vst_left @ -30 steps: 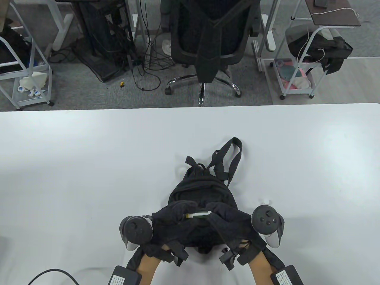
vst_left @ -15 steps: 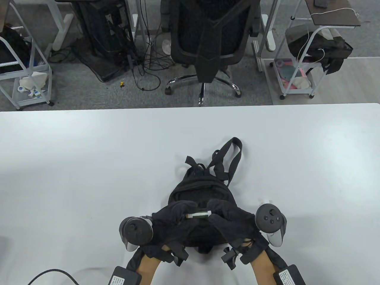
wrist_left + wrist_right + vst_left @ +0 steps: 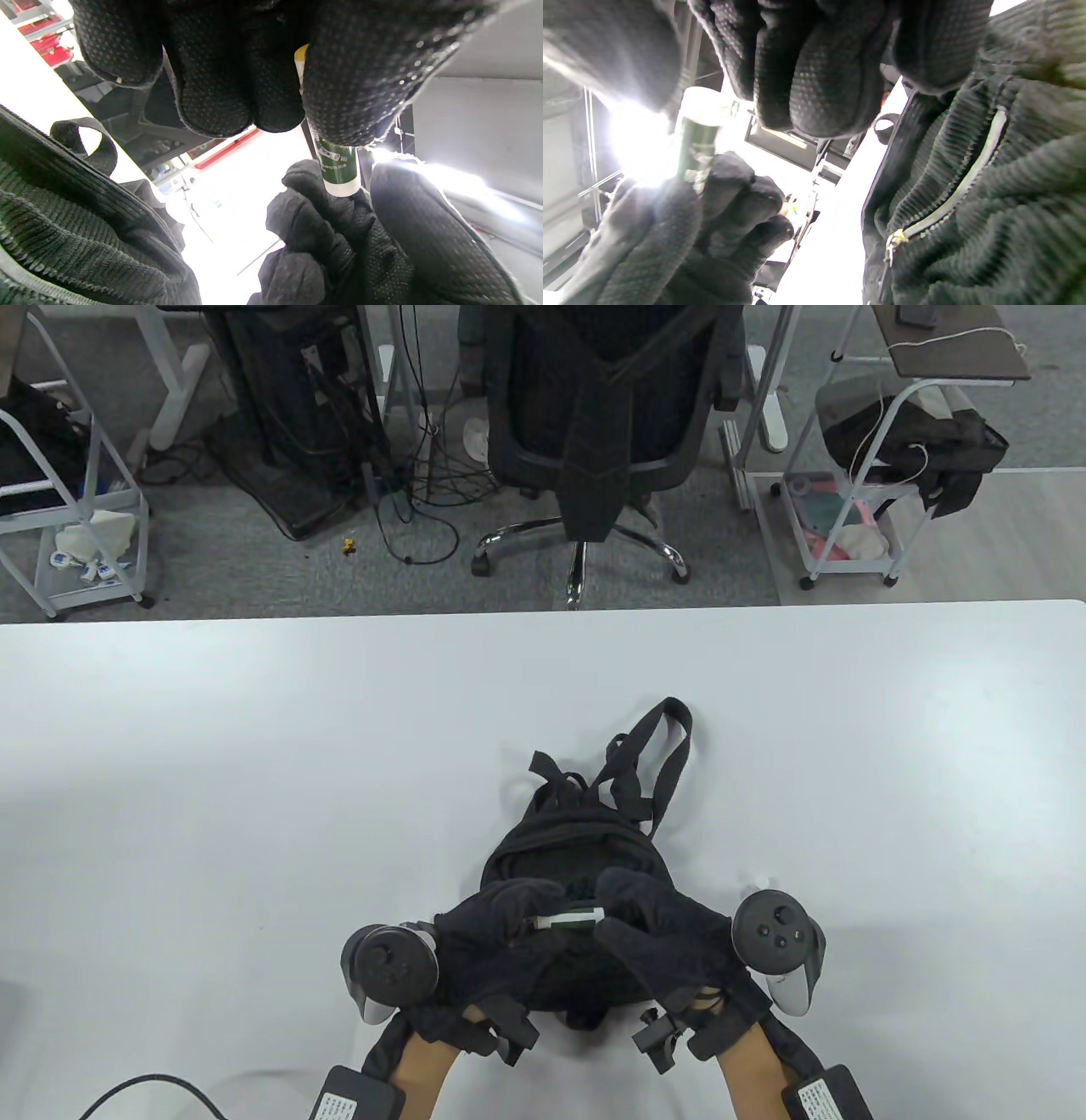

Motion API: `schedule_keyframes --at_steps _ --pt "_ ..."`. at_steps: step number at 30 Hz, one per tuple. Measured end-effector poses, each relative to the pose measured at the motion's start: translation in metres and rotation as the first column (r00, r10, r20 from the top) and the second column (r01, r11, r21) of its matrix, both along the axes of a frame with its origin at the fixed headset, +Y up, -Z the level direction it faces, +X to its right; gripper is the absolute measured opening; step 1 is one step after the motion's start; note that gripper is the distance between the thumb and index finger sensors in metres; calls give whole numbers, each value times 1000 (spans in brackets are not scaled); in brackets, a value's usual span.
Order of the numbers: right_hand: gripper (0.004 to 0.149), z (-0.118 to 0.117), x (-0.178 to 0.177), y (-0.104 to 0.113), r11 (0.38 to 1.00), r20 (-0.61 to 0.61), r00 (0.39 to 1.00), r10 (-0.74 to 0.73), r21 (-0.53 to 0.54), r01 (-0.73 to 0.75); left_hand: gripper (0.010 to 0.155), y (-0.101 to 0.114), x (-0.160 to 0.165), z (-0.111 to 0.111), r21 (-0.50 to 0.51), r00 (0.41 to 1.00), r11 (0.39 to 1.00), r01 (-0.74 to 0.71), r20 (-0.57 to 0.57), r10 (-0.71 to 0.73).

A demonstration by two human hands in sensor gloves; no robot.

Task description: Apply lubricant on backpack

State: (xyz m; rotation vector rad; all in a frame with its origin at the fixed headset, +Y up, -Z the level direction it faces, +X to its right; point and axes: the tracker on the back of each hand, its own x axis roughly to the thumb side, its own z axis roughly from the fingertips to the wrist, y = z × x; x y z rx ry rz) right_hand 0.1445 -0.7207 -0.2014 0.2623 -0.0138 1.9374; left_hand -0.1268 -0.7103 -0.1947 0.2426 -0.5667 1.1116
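Tabletop (image 3: pixel 254 746): white, wide. Backpack (image 3: pixel 577 848) lies on it near the front edge, centre-right, straps trailing toward the far side.

Backpack: small, black, ribbed fabric, slumped flat. Judged soft and light; likely to shift or bunch under a push, so pinning the cloth beside the zipper (image 3: pixel 961 186) looks the sensible hold. Zipper runs pale against the dark weave in the right wrist view, with its metal pull at the lower end.

Left hand (image 3: pixel 488 920) and right hand (image 3: pixel 653 920): both hover over the near half of the backpack, fingertips facing each other. Both are curled closed around opposite ends of the lubricant tube (image 3: pixel 570 918).

Lubricant tube: slim, green body, held level between the hands. Left fingers (image 3: pixel 348 84) wrap its body; right fingers (image 3: pixel 814 72) close on the white end, likely the cap. Judged light, rigid enough, possibly slick if greasy. Whether the cap is on or loosened, cannot tell.
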Motion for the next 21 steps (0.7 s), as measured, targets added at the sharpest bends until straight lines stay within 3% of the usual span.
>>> schedule_keyframes --at_steps 6,13,16,21 --pt "43 0 -3 1 999 1 999 36 -6 -36 53 0 0 0 3 1000 1000 6 4 -6" --pt "59 -2 -4 1 1000 -52 999 6 -19 -7 52 0 -2 0 4 1000 1000 4 -3 -4" --pt "54 -1 -8 1 996 -25 995 92 2 -92 52 1 -2 0 8 1000 1000 1 -4 -1" --pt "47 0 -11 5 995 -58 993 98 23 -97 53 -1 -3 -1 -1 1000 1000 9 2 -9"
